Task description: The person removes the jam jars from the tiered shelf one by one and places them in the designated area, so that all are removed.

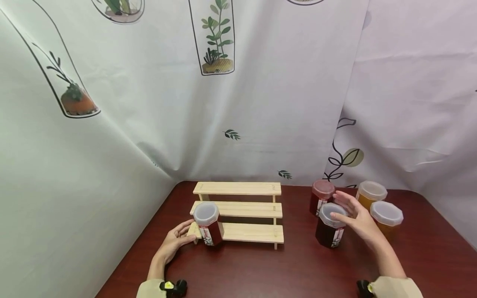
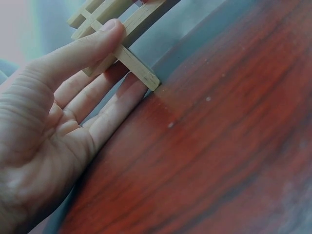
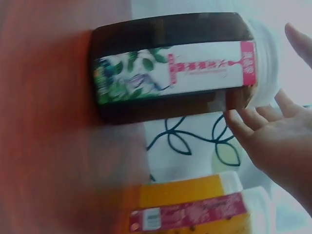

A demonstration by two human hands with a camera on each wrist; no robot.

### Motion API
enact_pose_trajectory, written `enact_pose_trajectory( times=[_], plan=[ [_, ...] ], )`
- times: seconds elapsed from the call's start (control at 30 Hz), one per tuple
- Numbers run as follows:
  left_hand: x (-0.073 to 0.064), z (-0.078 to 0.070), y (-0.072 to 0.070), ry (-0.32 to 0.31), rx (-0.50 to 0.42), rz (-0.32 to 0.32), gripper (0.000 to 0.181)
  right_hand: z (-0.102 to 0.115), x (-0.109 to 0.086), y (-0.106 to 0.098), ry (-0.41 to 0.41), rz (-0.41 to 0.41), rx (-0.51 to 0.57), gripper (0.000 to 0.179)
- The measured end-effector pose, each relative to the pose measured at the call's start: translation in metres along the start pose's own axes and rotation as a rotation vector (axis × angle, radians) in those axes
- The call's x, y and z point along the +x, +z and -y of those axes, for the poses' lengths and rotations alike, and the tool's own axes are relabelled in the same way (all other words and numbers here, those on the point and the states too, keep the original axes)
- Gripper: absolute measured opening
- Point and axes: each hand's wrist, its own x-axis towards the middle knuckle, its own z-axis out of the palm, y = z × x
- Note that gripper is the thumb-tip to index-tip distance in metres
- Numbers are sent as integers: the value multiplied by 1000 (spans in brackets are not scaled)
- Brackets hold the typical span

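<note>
At the left end of a three-tier wooden shelf, my left hand grips the lowest tier. In the left wrist view the thumb lies on the plank, and the fingers reach behind the leg. Close by is a dark red jar with a whitish lid; whether it stands on the lowest tier or just before it I cannot tell. My right hand is spread around the lid of a nearly black jar upright on the table. Its thumb stands off the lid in the right wrist view; fingertip contact is unclear.
Behind the dark jar stands a red-lidded jar. Two yellow-orange jars with whitish lids, one farther back and one nearer, stand right of my right hand. Printed cloth hangs behind the dark red-brown table.
</note>
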Motion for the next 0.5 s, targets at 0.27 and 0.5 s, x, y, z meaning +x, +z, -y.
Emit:
enact_pose_trajectory(
  times=[0.27,0.5],
  plan=[
    [2,4,6,5,-17,-3,71,31,27,13,-163,-41,-123,69],
    [2,3,-1,17,-5,4,71,46,44,55,-191,-7,-107,67]
  ],
)
